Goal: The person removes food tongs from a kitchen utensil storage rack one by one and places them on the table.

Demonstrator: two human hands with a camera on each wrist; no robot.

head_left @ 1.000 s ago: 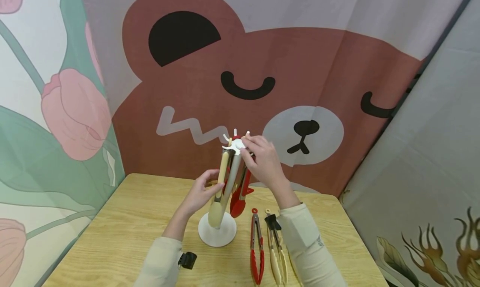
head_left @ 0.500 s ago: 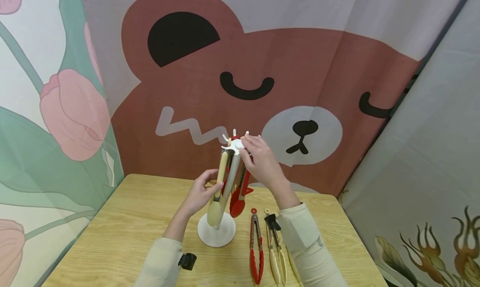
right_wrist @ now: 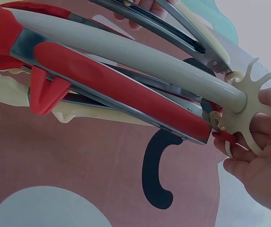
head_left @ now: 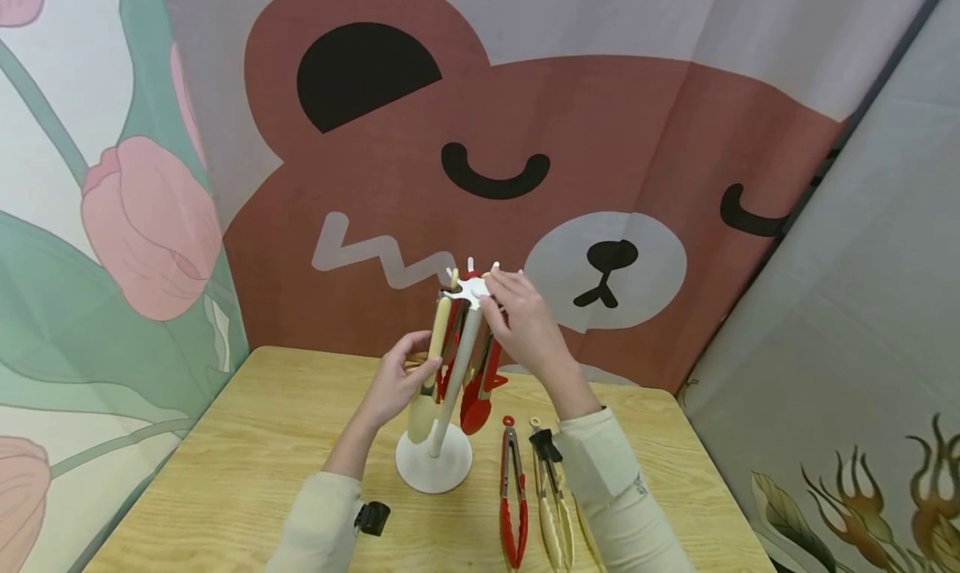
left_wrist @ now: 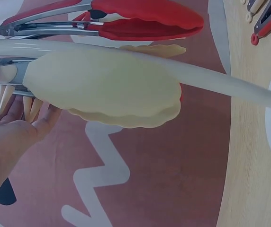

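My left hand grips a pair of cream-tipped tongs by the handle, left of a white stand's pole. Scalloped cream heads fill the middle of the left wrist view, overlapping the pole. At the top, my right hand holds the stand's curled hooks between thumb and fingers. The ring of the cream tongs lies right at one hook. Red tongs hang from another hook beside the right fingers. More red and cream tongs hang behind, partly hidden by the pole.
The stand's round white base rests on the wooden table. To its right lie red tongs and cream tongs with a black piece near the top; another cream pair is partly under the right sleeve. A bear-print curtain hangs behind.
The left hand has shifted slightly left with the cream tongs, which now stand farther from the pole. The right hand stays at the hooks.
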